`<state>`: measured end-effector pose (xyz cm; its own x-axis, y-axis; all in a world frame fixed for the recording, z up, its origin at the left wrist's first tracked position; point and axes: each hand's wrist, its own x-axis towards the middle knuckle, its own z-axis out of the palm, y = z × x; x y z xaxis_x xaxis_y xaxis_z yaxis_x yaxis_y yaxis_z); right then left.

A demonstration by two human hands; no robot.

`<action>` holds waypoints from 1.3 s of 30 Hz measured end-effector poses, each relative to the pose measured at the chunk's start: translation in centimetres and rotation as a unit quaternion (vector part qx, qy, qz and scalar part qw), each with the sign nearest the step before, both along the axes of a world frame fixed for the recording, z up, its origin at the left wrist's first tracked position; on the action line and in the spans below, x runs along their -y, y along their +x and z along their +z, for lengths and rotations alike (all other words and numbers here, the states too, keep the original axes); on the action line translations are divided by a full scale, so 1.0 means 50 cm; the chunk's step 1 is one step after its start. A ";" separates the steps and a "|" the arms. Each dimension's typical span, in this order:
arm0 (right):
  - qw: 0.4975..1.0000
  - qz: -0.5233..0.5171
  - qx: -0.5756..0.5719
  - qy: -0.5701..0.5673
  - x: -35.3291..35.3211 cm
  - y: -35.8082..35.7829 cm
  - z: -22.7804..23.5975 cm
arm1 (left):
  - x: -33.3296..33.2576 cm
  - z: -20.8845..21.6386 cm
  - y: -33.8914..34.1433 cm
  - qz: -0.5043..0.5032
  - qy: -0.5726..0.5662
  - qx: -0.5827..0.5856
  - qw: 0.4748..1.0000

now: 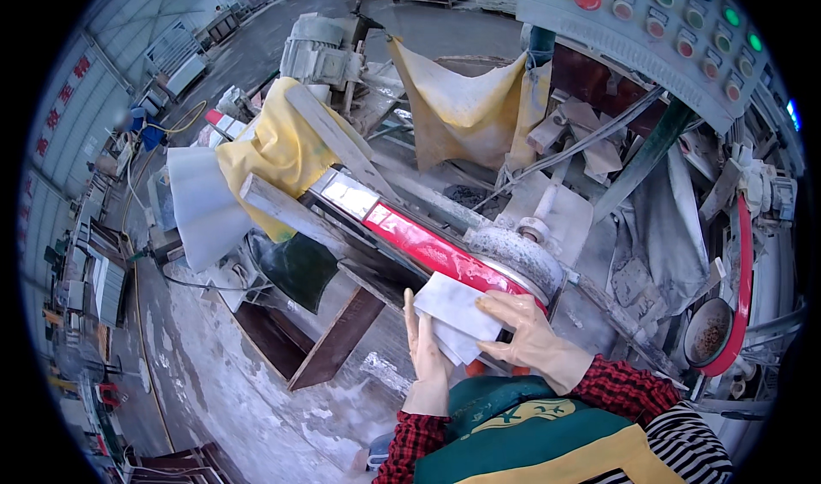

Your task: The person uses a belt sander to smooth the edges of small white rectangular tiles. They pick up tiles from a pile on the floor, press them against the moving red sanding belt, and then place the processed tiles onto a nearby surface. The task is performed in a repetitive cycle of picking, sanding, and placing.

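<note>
Both my hands wear pale, cream-coloured gloves. Between them is a white slab-like piece (459, 304), tilted, in front of the red belt's near end. A second white face (453, 344) shows under it; whether that is a separate slab I cannot tell. My left hand (428, 361) supports the left edge, fingers pointing up along it. My right hand (532, 337) grips the right edge, thumb below and fingers on top. Just beyond runs the red belt (436, 251) of a belt sander, looped round a whitish, dust-caked wheel (513, 251). Whether the piece touches the belt is unclear.
Yellow cloth (278, 155) drapes over the belt's far end, by wooden bars (295, 215). A control panel (641, 35) with lit buttons overhangs the upper right. Another red belt (742, 287) stands far right. A brown open box frame (329, 339) sits left of my hands.
</note>
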<state>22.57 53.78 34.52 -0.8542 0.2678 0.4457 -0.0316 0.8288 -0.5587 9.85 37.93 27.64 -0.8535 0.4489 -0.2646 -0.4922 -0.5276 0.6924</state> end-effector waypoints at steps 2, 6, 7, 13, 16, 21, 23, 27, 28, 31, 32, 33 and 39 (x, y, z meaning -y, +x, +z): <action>1.000 -0.024 -0.011 -0.002 0.005 0.001 0.005 | -0.012 0.002 0.002 -0.001 -0.003 -0.002 1.000; 0.994 -0.022 0.081 -0.064 0.013 0.004 0.060 | -0.028 -0.006 0.022 0.016 -0.057 -0.076 0.995; 0.994 0.003 0.067 -0.084 0.009 0.007 0.056 | -0.033 -0.008 0.024 0.025 -0.072 -0.082 0.994; 0.937 0.115 0.097 -0.316 -0.041 0.028 0.083 | -0.019 0.018 0.018 -0.007 -0.099 -0.098 0.990; 0.973 0.100 0.058 -0.201 -0.061 0.020 0.050 | -0.023 0.057 0.027 -0.028 -0.090 -0.069 0.993; 0.964 0.120 0.039 -0.234 -0.080 -0.010 0.019 | -0.027 0.085 0.046 -0.070 -0.070 -0.046 0.994; 0.972 0.076 0.051 -0.218 -0.085 -0.021 0.013 | -0.030 0.092 0.059 -0.074 -0.054 -0.030 0.995; 0.883 0.059 0.056 -0.462 -0.103 -0.065 0.017 | -0.034 0.108 0.082 -0.108 -0.028 -0.023 0.994; 0.883 0.048 0.056 -0.463 -0.110 -0.072 0.014 | -0.034 0.108 0.085 -0.113 -0.032 -0.024 0.993; 0.889 0.025 0.045 -0.455 -0.115 -0.077 0.005 | -0.032 0.106 0.091 -0.122 -0.038 -0.029 0.991; 0.887 0.027 0.054 -0.457 -0.112 -0.069 0.003 | -0.033 0.107 0.093 -0.121 -0.038 -0.031 0.991; 0.886 0.029 0.064 -0.459 -0.106 -0.057 0.003 | -0.034 0.106 0.095 -0.120 -0.037 -0.033 0.992; 0.961 0.089 0.076 -0.251 -0.065 0.049 0.024 | -0.026 0.087 0.083 -0.097 -0.060 -0.036 0.993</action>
<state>25.00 57.05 35.72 -0.9512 0.2606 0.1652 -0.0346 0.4419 -0.8964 13.98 39.23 31.99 -0.7726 0.5759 -0.2673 -0.5236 -0.3399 0.7813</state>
